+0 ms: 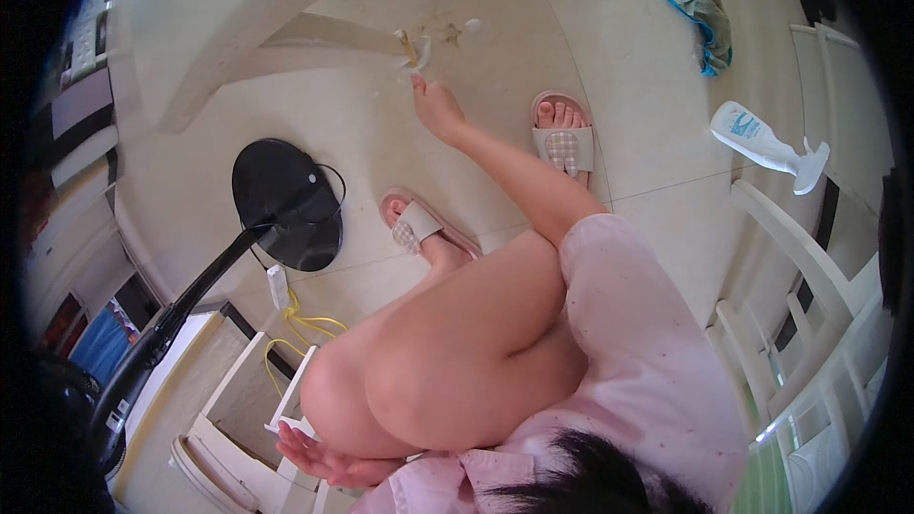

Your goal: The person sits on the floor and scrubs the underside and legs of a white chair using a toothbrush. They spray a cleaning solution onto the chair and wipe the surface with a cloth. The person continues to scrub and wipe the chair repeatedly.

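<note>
My right hand [439, 111] reaches down to the floor, fingers curled and thumb extended, at the end of a pale furniture leg [321, 39]. Just past the thumb are a yellowish end piece [407, 48] and a thin white scrap [424, 53]; blur hides whether the hand grips anything. Beside the hand, a brownish star-shaped mark [451, 33] and a whitish blob [473, 26] lie on the tiles. My left hand [335, 460] is by my bent knee, palm turned up and fingers extended, with nothing seen in it.
A black round stand base [285, 207] with a pole is at left, near a white power strip [278, 287] with yellow cable [314, 319]. At right lie a grey-blue cloth [703, 18] and a white spray bottle [764, 139], near a white chair [792, 243].
</note>
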